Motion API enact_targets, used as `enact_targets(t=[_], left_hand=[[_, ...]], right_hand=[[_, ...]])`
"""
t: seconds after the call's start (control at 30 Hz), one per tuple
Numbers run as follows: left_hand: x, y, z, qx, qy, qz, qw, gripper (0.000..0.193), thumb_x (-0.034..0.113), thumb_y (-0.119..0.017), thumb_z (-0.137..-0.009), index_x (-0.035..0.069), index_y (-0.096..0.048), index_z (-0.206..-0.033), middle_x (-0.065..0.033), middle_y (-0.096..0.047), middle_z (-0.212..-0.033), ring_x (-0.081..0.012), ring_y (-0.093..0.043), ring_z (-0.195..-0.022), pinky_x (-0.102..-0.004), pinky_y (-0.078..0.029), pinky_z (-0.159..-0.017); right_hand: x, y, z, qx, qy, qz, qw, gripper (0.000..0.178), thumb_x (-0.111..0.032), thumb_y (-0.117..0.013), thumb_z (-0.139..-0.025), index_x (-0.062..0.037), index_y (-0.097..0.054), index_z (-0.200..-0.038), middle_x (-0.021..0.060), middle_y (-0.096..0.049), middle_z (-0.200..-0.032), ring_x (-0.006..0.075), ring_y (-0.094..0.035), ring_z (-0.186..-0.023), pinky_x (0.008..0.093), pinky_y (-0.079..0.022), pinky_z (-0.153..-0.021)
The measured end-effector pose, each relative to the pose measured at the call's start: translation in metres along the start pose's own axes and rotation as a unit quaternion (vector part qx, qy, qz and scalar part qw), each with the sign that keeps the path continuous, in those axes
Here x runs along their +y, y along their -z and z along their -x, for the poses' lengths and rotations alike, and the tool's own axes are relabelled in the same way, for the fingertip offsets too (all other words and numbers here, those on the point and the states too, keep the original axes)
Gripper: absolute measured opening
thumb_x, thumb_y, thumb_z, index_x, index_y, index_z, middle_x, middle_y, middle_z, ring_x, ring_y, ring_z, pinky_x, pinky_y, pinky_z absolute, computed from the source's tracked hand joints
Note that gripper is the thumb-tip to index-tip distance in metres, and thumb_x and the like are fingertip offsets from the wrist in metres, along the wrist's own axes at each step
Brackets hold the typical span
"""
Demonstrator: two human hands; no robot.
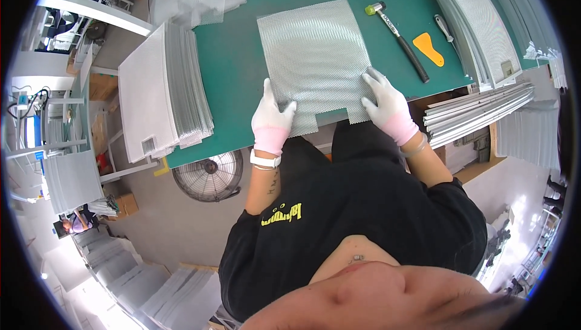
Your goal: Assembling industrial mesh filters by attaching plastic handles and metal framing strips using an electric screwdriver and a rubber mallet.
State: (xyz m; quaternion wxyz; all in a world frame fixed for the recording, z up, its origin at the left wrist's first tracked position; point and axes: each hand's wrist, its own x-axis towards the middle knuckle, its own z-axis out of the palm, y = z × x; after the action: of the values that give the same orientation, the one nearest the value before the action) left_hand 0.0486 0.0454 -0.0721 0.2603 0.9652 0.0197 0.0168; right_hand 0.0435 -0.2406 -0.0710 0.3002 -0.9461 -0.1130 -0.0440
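Note:
A silvery metal mesh sheet [315,57] with a notch in its near edge lies in front of me, its near end reaching past the table's front edge. My left hand [272,118], in a white glove with a pink cuff, grips its left edge near the front, thumb across the top. On the opposite edge, my right hand [386,105], gloved alike, holds the sheet with thumb and fingers apart on the mesh. Parts of the fingers are hidden at the edges. Right of the sheet lie a black-handled hammer [399,42] with a yellow-green face and an orange scraper [428,49].
A stack of mesh sheets [160,94] stands at the left of the green table [227,75]; another stack of framed panels [478,27] is at the right. A screwdriver-like tool [445,27] lies beside it. Metal strips [478,112] sit below right. A floor fan [209,175] stands lower left.

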Motion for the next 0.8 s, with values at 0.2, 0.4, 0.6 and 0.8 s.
enact_targets(t=[0.2,0.4,0.6,0.8], left_hand=[[-0.002,-0.002,-0.001,0.018,-0.010,0.014,1.000,0.084,0.030,-0.073,-0.080,-0.007,-0.034,-0.145,-0.0269,-0.059,-0.123,-0.0377,-0.061,-0.110,-0.0405,-0.050,-0.093],[0.006,0.003,-0.007,-0.016,0.028,-0.012,0.999,0.088,0.032,-0.074,-0.079,-0.007,-0.033,-0.146,-0.0263,-0.057,-0.128,-0.0384,-0.060,-0.112,-0.0407,-0.050,-0.093],[-0.002,0.014,-0.013,-0.022,-0.037,-0.120,0.992,0.079,0.036,-0.073,-0.080,0.005,-0.042,-0.146,-0.0203,-0.037,-0.150,-0.0447,-0.036,-0.136,-0.0533,-0.031,-0.111],[-0.016,-0.001,-0.030,-0.045,-0.130,-0.143,0.980,0.068,0.040,-0.065,-0.085,0.013,-0.047,-0.144,-0.0159,-0.034,-0.155,-0.0457,-0.027,-0.142,-0.0586,-0.014,-0.118]], right_hand=[[-0.003,0.004,-0.002,-0.007,-0.001,0.013,1.000,0.051,-0.016,-0.066,-0.083,-0.0049,-0.054,-0.132,0.0200,-0.051,-0.139,0.0371,-0.052,-0.125,0.0403,-0.044,-0.104],[-0.012,0.015,-0.008,-0.033,-0.032,0.054,0.997,0.048,-0.022,-0.068,-0.084,-0.0100,-0.057,-0.129,0.0201,-0.050,-0.139,0.0367,-0.057,-0.117,0.0407,-0.050,-0.095],[0.010,0.045,-0.059,-0.053,0.088,0.127,0.987,0.031,-0.027,-0.069,-0.079,-0.0130,-0.072,-0.106,0.0203,-0.050,-0.138,0.0358,-0.058,-0.110,0.0433,-0.048,-0.096],[0.027,0.024,-0.270,0.093,0.004,0.060,0.994,0.044,-0.031,-0.058,-0.092,-0.0046,-0.059,-0.127,0.0226,-0.066,-0.115,0.0391,-0.063,-0.106,0.0456,-0.049,-0.094]])
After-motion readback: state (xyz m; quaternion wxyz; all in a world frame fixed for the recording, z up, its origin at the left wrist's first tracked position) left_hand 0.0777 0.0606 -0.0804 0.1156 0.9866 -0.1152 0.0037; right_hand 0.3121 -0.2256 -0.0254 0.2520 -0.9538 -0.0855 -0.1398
